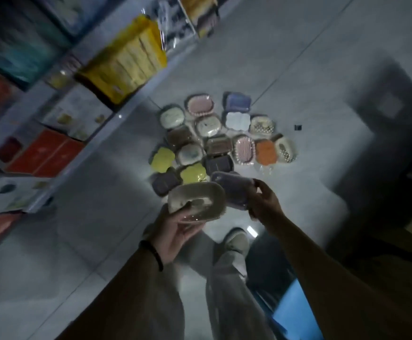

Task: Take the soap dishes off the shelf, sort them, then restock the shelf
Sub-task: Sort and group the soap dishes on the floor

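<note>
The pile of soap dishes (219,141) lies on the floor (298,69), right of the shelf (52,114). Nearer you, your left hand (175,231) holds a dish (197,200), your right hand (263,202) a second dish (232,187) just beside it.

The left hand (175,235) grips a beige soap dish (200,196) from below, its fingers curled into the bowl. Just beside it at 3 o'clock, the right hand (265,203) pinches a purple soap dish (232,185); the two dishes overlap. At 12 o'clock from the hands, a cluster of dishes lies on the grey floor (298,57), among them an orange dish (266,152), a yellow dish (162,159) and a pink dish (198,104). At 10 o'clock stands the shelf (87,155), bearing a yellow package (128,62). The view is blurred.
</note>
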Demonstrator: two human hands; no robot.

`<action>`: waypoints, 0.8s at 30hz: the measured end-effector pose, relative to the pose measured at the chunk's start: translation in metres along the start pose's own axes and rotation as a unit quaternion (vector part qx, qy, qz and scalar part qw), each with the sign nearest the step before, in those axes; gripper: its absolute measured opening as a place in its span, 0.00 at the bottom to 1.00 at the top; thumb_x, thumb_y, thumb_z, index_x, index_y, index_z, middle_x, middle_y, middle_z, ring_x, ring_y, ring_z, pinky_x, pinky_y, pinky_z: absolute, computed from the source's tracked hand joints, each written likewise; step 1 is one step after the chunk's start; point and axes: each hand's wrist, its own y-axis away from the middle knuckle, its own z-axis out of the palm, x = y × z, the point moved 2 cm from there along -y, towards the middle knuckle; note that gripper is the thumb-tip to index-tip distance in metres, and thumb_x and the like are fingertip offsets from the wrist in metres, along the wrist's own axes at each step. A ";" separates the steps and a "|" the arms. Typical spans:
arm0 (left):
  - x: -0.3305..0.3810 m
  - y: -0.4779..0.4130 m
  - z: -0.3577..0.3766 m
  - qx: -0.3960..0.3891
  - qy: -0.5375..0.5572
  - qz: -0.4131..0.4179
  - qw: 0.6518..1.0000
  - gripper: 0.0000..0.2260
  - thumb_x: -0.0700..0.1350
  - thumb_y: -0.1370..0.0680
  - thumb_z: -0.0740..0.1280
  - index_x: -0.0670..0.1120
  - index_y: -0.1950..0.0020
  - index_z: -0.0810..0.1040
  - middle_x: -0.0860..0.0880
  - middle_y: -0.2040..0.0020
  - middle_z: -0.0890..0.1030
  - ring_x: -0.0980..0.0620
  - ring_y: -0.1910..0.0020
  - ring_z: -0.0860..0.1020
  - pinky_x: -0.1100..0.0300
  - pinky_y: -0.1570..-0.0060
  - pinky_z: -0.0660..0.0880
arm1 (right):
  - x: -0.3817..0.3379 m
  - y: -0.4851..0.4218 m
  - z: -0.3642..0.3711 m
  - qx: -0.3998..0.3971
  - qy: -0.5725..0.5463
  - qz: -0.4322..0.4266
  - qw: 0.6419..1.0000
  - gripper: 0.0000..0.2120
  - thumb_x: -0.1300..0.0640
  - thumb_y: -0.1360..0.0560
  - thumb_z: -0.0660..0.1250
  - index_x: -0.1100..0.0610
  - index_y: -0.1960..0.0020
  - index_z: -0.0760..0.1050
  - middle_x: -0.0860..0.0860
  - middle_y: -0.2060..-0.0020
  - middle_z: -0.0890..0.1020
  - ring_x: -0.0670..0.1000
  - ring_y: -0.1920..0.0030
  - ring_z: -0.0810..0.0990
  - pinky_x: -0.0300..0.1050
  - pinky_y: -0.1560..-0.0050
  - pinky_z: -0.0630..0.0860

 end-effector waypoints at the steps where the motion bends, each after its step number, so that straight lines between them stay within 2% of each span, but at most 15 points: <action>1: -0.013 -0.030 -0.018 0.015 -0.011 -0.004 1.000 0.27 0.43 0.27 0.77 0.45 0.29 0.76 0.40 0.36 0.84 0.40 0.36 0.82 0.44 0.38 0.79 | 0.026 -0.020 0.002 0.022 0.027 -0.002 0.999 0.13 0.47 0.16 0.67 0.50 0.35 0.76 0.55 0.59 0.82 0.46 0.70 0.76 0.38 0.75 0.71; 3: -0.037 -0.087 -0.055 0.050 -0.038 -0.019 0.998 0.18 0.40 0.22 0.73 0.44 0.32 0.79 0.40 0.39 0.85 0.42 0.38 0.84 0.47 0.40 0.81 | 0.083 -0.057 0.006 0.057 0.086 0.013 0.995 0.09 0.47 0.17 0.67 0.45 0.38 0.75 0.52 0.57 0.83 0.48 0.65 0.78 0.35 0.74 0.73; 5: -0.062 -0.142 -0.096 0.094 -0.089 -0.017 0.991 0.15 0.41 0.21 0.74 0.43 0.35 0.81 0.41 0.40 0.86 0.44 0.40 0.85 0.53 0.46 0.83 | 0.140 -0.091 0.017 0.060 0.128 0.023 0.990 0.17 0.39 0.22 0.67 0.49 0.39 0.75 0.55 0.52 0.84 0.53 0.59 0.80 0.46 0.65 0.79; 6: -0.072 -0.166 -0.113 0.117 -0.110 -0.012 0.987 0.15 0.41 0.22 0.75 0.43 0.36 0.81 0.42 0.40 0.86 0.44 0.41 0.85 0.55 0.51 0.84 | 0.166 -0.105 0.024 0.061 0.158 0.029 0.985 0.23 0.37 0.23 0.65 0.51 0.36 0.75 0.59 0.47 0.85 0.57 0.54 0.81 0.53 0.56 0.81; 8: -0.087 -0.215 -0.140 0.146 -0.146 0.001 0.978 0.16 0.41 0.23 0.77 0.42 0.37 0.81 0.42 0.41 0.86 0.44 0.43 0.85 0.58 0.58 0.84 | 0.212 -0.135 0.034 0.057 0.228 0.040 0.971 0.29 0.42 0.17 0.64 0.59 0.23 0.69 0.64 0.33 0.80 0.63 0.39 0.81 0.56 0.39 0.76; 9: -0.096 -0.238 -0.152 0.158 -0.161 0.003 0.974 0.16 0.40 0.23 0.77 0.42 0.37 0.80 0.42 0.42 0.85 0.45 0.45 0.84 0.58 0.61 0.83 | 0.232 -0.148 0.041 0.056 0.247 0.045 0.966 0.30 0.45 0.15 0.63 0.61 0.20 0.65 0.64 0.29 0.77 0.64 0.34 0.79 0.55 0.35 0.74; 10: -0.102 -0.259 -0.162 0.169 -0.167 0.008 0.971 0.17 0.40 0.23 0.77 0.41 0.36 0.79 0.41 0.42 0.84 0.44 0.45 0.84 0.58 0.63 0.83 | 0.247 -0.161 0.046 0.045 0.246 0.053 0.967 0.32 0.44 0.15 0.63 0.60 0.18 0.62 0.63 0.28 0.77 0.64 0.33 0.78 0.55 0.34 0.74; 12: -0.112 -0.290 -0.179 0.189 -0.167 0.017 0.968 0.25 0.43 0.27 0.80 0.41 0.33 0.77 0.40 0.39 0.83 0.42 0.43 0.84 0.57 0.64 0.84 | 0.268 -0.181 0.059 0.017 0.220 0.065 0.973 0.39 0.33 0.22 0.61 0.56 0.19 0.62 0.61 0.33 0.80 0.59 0.42 0.82 0.54 0.44 0.78; 14: -0.126 -0.317 -0.196 0.215 -0.177 0.034 0.960 0.39 0.53 0.38 0.85 0.44 0.31 0.75 0.41 0.36 0.81 0.41 0.43 0.84 0.52 0.59 0.85 | 0.298 -0.208 0.065 0.000 0.206 0.064 0.976 0.47 0.27 0.30 0.60 0.52 0.19 0.62 0.56 0.38 0.81 0.53 0.50 0.79 0.50 0.54 0.75; 16: -0.143 -0.344 -0.216 0.226 -0.146 0.055 0.962 0.44 0.56 0.44 0.85 0.45 0.31 0.74 0.42 0.35 0.80 0.41 0.43 0.84 0.47 0.55 0.86 | 0.325 -0.232 0.069 -0.009 0.191 0.063 0.979 0.50 0.25 0.33 0.60 0.48 0.18 0.58 0.50 0.40 0.76 0.47 0.54 0.74 0.43 0.58 0.70; 17: -0.143 -0.344 -0.211 0.227 -0.123 0.056 0.964 0.41 0.54 0.41 0.85 0.45 0.32 0.75 0.42 0.36 0.81 0.41 0.42 0.84 0.47 0.55 0.86 | 0.331 -0.240 0.070 -0.009 0.184 0.066 0.981 0.50 0.25 0.34 0.60 0.46 0.17 0.57 0.48 0.40 0.74 0.44 0.54 0.71 0.41 0.56 0.69; 18: -0.142 -0.343 -0.204 0.226 -0.106 0.055 0.967 0.35 0.51 0.36 0.84 0.45 0.32 0.75 0.41 0.37 0.81 0.41 0.42 0.84 0.48 0.55 0.86 | 0.335 -0.246 0.070 -0.002 0.179 0.068 0.982 0.50 0.25 0.34 0.59 0.45 0.17 0.57 0.48 0.40 0.73 0.45 0.54 0.71 0.43 0.53 0.72; 20: -0.142 -0.343 -0.197 0.217 -0.089 0.053 0.971 0.19 0.44 0.23 0.78 0.45 0.35 0.78 0.41 0.41 0.83 0.43 0.45 0.84 0.51 0.56 0.86 | 0.325 -0.244 0.071 0.013 0.175 0.079 0.981 0.45 0.26 0.32 0.59 0.44 0.20 0.62 0.51 0.41 0.78 0.51 0.52 0.76 0.56 0.46 0.81; 22: -0.144 -0.350 -0.199 0.219 -0.091 0.049 0.970 0.14 0.41 0.19 0.73 0.45 0.35 0.78 0.42 0.43 0.83 0.43 0.47 0.83 0.53 0.56 0.85 | 0.318 -0.241 0.069 0.032 0.158 0.092 0.983 0.33 0.29 0.28 0.62 0.46 0.29 0.72 0.56 0.45 0.83 0.54 0.58 0.82 0.57 0.54 0.85; 24: -0.146 -0.358 -0.204 0.225 -0.106 0.060 0.967 0.15 0.40 0.19 0.72 0.45 0.33 0.78 0.42 0.43 0.82 0.44 0.48 0.83 0.58 0.63 0.85 | 0.315 -0.241 0.068 0.070 0.151 0.096 0.981 0.28 0.30 0.26 0.65 0.47 0.36 0.77 0.55 0.50 0.86 0.56 0.62 0.86 0.57 0.60 0.87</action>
